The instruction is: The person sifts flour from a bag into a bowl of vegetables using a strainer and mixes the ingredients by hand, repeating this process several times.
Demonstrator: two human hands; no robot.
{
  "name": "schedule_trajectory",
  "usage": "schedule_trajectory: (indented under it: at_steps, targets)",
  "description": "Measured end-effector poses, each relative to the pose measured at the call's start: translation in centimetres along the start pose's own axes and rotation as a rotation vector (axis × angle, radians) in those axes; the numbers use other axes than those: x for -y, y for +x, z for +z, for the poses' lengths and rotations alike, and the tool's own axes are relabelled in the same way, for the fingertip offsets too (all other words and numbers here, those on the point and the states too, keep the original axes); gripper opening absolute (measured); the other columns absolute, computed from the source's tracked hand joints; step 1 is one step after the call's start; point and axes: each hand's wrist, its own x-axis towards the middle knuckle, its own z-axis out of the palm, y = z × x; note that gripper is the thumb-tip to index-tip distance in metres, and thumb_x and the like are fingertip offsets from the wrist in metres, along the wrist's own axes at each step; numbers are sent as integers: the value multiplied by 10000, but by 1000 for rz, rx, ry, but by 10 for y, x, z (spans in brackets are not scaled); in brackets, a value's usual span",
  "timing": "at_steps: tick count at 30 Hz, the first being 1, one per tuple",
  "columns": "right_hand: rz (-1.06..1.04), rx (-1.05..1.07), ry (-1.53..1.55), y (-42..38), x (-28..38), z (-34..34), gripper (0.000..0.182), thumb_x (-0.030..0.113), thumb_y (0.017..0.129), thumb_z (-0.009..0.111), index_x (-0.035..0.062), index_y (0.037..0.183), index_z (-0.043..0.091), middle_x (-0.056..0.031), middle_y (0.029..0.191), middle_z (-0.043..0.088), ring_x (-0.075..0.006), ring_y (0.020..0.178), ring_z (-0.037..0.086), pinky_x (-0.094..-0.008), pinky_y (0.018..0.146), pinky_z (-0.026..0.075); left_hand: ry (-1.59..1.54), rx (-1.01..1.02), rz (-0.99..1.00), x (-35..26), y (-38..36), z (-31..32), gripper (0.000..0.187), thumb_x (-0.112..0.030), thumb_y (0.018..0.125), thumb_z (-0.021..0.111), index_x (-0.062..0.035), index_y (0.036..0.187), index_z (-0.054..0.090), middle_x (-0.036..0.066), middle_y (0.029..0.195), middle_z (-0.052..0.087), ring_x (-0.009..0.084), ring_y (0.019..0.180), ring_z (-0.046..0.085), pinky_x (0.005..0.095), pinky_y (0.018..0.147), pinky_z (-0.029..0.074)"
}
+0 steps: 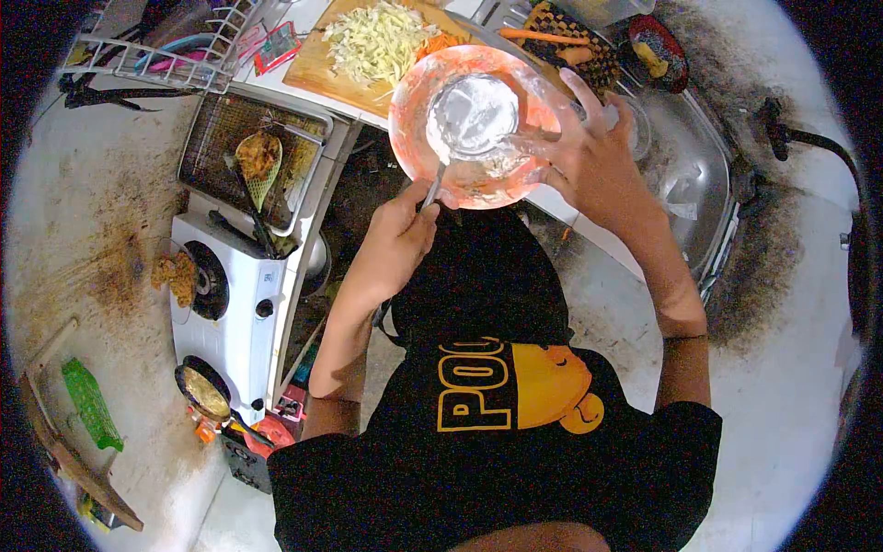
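My left hand (397, 241) grips the metal handle of a spoon (434, 187), at the near-left rim of an orange bowl (407, 129). The spoon's far end is lost in white powder. A round patch of white powder (478, 112) lies in the middle of the bowl, with smears across the sides around it. My right hand (598, 156) is over the bowl's right side, fingers spread and dusted white. Its thumb side reaches in over the powder. Behind the bowl, a wooden cutting board (311, 75) carries shredded cabbage (379, 44) and some shredded carrot (440, 42).
At right is a metal sink (685, 175); carrots (543, 35) lie beyond the bowl. On the left, a two-burner stove (225, 317) holds a frying pan (204, 391). Above it, a strainer (260, 166) with fried food rests over a metal tray (207, 152). A dish rack (198, 69) stands behind.
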Motion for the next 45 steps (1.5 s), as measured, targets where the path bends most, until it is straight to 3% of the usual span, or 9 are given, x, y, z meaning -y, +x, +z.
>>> schedule_trajectory:
  at_steps: [15, 18, 26, 33, 36, 37, 40, 43, 45]
  targets:
    - [42, -238, -38, 35, 9, -5, 506, 428, 695, 650, 300, 1181, 589, 38, 1452, 315, -239, 1311, 298, -573, 970, 204, 56, -14, 45, -2, -4, 0, 167, -52, 916, 447, -11, 1048, 540, 22, 553, 399, 82, 491, 382, 275, 457, 322]
    - [38, -213, -35, 38, 10, -6, 470, 403, 717, 636, 291, 1171, 595, 27, 1450, 316, -244, 1304, 304, -576, 950, 217, 124, -76, 132, 1, -5, 2, 163, -46, 910, 449, -18, 1040, 542, 44, 558, 390, 101, 499, 372, 292, 472, 327]
    - [-22, -155, 181, 3, 5, -6, 312, 273, 745, 637, 196, 1047, 652, -68, 1367, 398, -275, 1267, 347, -583, 965, 235, 539, -290, 211, 3, -5, 6, 159, -124, 911, 472, -37, 1033, 523, 262, 761, 599, 433, 739, 583, 510, 585, 423]
    - [164, -378, 339, 18, -8, -20, 227, 211, 793, 624, 103, 990, 660, -113, 1179, 561, -291, 1135, 488, -476, 977, 316, 848, -444, 238, -12, -7, 0, 176, -205, 921, 477, -77, 1023, 542, 230, 680, 599, 422, 664, 594, 516, 553, 443]
    - [21, -660, 556, 36, 2, -7, 272, 196, 838, 590, 56, 1069, 618, -141, 1070, 621, -322, 1045, 552, -418, 930, 395, 846, -431, 273, -11, -4, -3, 179, -200, 918, 479, -80, 1027, 554, 229, 683, 602, 415, 667, 599, 513, 554, 443]
    - [29, -660, 558, 40, 1, -6, 272, 196, 838, 590, 56, 1069, 618, -141, 1070, 621, -322, 1045, 552, -418, 930, 395, 840, -426, 301, -13, -3, -4, 186, -192, 915, 483, -67, 1029, 561, 232, 692, 603, 418, 677, 599, 507, 566, 446]
    - [-93, 165, 584, 50, 5, -12, 356, 242, 932, 453, -13, 1160, 550, -190, 1184, 557, -326, 1172, 460, -421, 1043, 294, 771, -399, 367, -11, 4, -8, 196, -174, 907, 493, -44, 1032, 571, 240, 715, 604, 419, 710, 601, 494, 596, 448]
    - [-139, -228, 476, 54, 2, -12, 379, 245, 940, 448, -17, 1204, 525, -195, 1234, 527, -324, 1203, 438, -411, 1065, 272, 670, -399, 434, -20, 7, -11, 202, -162, 899, 513, -17, 1020, 585, 254, 766, 605, 421, 775, 596, 474, 646, 445]
    - [-193, -187, 458, 55, 2, -10, 396, 240, 948, 436, -12, 1249, 491, -201, 1255, 508, -330, 1211, 430, -394, 1067, 271, 627, -369, 336, -31, 4, -12, 211, -171, 898, 520, -14, 1018, 591, 257, 785, 606, 418, 784, 594, 467, 652, 444]
